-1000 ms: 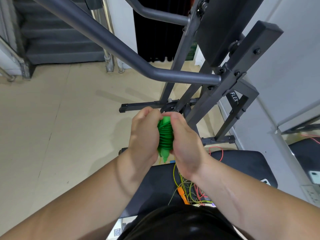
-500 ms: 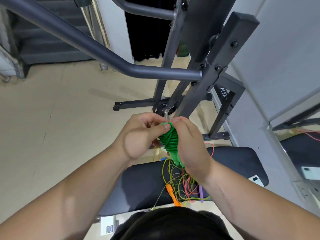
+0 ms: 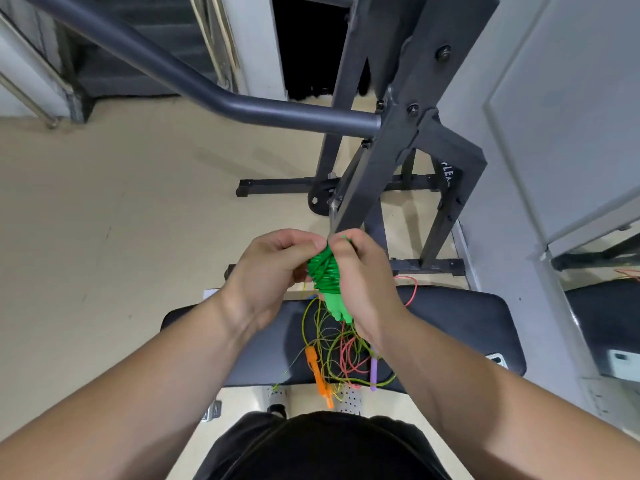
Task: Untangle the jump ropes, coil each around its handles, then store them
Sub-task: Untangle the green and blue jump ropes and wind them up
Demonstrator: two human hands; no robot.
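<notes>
A green jump rope (image 3: 325,271), coiled tightly round its green handles, is held upright between both hands above the black bench (image 3: 457,323). My left hand (image 3: 270,271) pinches the top of the coil with thumb and fingers. My right hand (image 3: 367,282) wraps round the coil and handles from the right. Below them, a tangle of yellow-green and red-pink ropes (image 3: 341,355) lies on the bench, with an orange handle (image 3: 317,370) and a purple handle (image 3: 374,372) in it.
A dark steel gym frame (image 3: 388,133) with a long grey bar (image 3: 242,105) stands just beyond my hands. A grey wall (image 3: 571,98) is at the right, a beige floor (image 3: 104,220) at the left. A white phone (image 3: 497,360) lies on the bench's right end.
The view has tipped downward, so more of the bench and the tangle shows. Both hands stay on the green coil; my left hand's fingers have shifted to its top.
</notes>
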